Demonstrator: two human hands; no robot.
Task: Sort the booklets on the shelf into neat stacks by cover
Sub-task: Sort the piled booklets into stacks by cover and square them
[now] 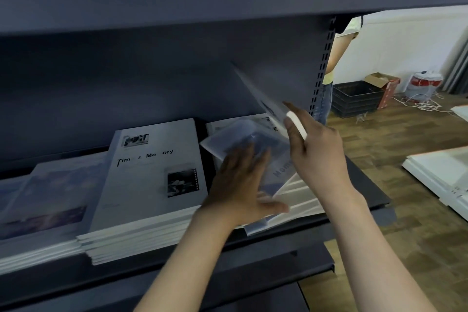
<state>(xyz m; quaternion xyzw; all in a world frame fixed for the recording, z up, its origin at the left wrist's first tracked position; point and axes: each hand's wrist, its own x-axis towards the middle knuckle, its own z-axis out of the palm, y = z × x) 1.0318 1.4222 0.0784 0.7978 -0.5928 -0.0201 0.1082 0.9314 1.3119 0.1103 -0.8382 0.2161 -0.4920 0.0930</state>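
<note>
Head view, dark metal shelf (364, 185). Left hand (240, 185): fingers straight and spread, pressing flat on a blurred bluish booklet (243, 139) lying skewed atop the right-hand pile (298, 200). Right hand (319, 152): fingers curled round the edge of a tilted booklet (263, 99), lifted above that pile. White "Time & Memory" stack (152, 185): centre, squared. Bluish-cover stack (45, 205): far left. Black crate (357, 99): on the floor beyond.
</note>
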